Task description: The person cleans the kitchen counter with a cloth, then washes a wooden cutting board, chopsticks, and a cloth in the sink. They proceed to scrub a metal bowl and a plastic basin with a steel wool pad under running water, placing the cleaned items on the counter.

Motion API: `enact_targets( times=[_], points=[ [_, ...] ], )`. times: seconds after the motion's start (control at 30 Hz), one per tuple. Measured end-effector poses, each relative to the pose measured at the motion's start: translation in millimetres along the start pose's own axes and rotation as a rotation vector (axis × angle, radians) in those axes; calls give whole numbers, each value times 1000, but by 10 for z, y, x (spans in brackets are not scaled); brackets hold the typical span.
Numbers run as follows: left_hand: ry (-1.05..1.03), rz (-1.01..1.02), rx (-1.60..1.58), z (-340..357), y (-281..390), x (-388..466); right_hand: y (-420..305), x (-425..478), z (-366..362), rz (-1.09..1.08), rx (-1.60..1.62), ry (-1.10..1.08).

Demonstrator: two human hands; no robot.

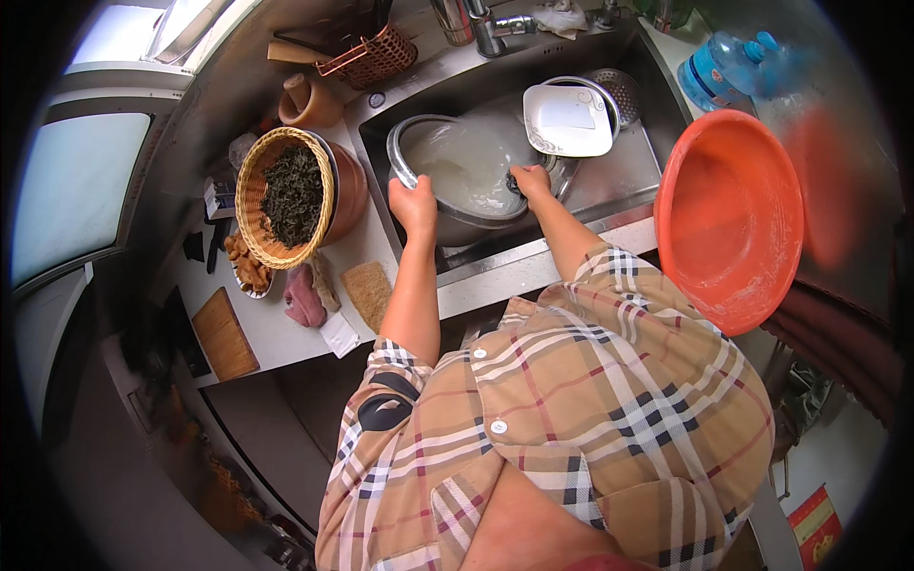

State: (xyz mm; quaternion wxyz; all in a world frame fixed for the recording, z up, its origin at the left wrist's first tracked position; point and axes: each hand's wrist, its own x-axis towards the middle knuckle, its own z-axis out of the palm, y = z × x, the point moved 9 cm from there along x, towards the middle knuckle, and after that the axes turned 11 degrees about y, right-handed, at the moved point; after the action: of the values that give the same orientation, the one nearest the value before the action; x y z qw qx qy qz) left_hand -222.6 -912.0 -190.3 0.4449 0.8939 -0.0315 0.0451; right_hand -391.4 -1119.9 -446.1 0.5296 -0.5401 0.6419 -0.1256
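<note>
Tilted in the steel sink (646,50), a large metal basin (404,146) holds cloudy water. My left hand (414,207) grips its rim at the near left, thumb on top. My right hand (532,184) is at the basin's right side, closed around a small dark item (512,183), perhaps a scrubber; most of it is hidden by the fingers. Just beyond that hand, a white square dish (568,120) rests on a round metal vessel (615,107), beside a perforated metal strainer (620,96). The faucet (489,32) stands behind the sink.
A wicker basket of dark leafy stuff (293,193) stands left, near a wooden mortar (310,103), a plate of brown food pieces (250,268), cloths (305,292), a scouring pad (366,292) and a wooden board (223,335). An orange basin (728,221) and a blue-labelled plastic bottle (714,71) are right.
</note>
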Motion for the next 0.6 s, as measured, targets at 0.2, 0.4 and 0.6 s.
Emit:
enact_targets(
  times=[0.2,0.4,0.6],
  points=[
    [75,57,19,-31,-51,16,5,-314,130,50,-35,-89],
    [45,-192,-259,-76,-313,27,22,-219,94,208,255,-176],
    [40,-355,-523,-132,-629,64,-180,-185,-247,439,995,-161]
  ],
)
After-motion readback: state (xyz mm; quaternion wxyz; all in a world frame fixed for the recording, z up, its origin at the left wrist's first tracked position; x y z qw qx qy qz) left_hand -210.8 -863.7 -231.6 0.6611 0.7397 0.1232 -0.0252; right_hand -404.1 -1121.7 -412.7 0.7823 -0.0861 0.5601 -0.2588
